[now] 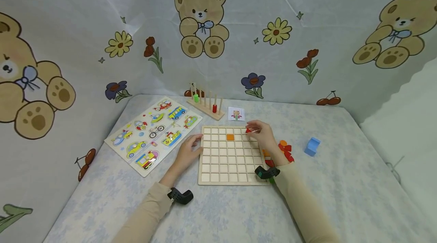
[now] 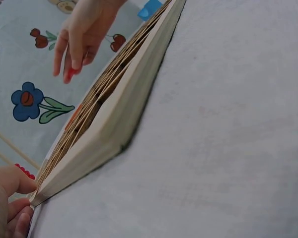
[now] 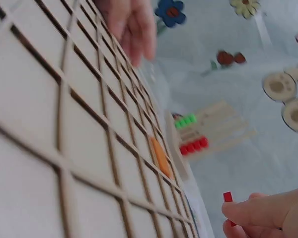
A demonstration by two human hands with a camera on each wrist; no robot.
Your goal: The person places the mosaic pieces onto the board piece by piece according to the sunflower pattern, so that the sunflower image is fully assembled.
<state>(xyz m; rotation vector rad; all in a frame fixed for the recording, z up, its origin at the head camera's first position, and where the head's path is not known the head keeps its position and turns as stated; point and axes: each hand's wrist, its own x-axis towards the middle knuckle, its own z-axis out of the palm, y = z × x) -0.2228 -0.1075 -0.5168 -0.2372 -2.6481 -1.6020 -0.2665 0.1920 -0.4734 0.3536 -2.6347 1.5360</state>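
Currently, right grip (image 1: 262, 134) is pinching a thin red piece (image 3: 228, 197); left grip (image 1: 187, 152), relaxed, is touching a square pale-wood grid board (image 1: 223, 160) between the side edges of the surface (image 1: 232, 216).

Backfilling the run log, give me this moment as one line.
left hand: touching left edge of grid board | right hand: pinching red piece, raised off board | orange square: set into board
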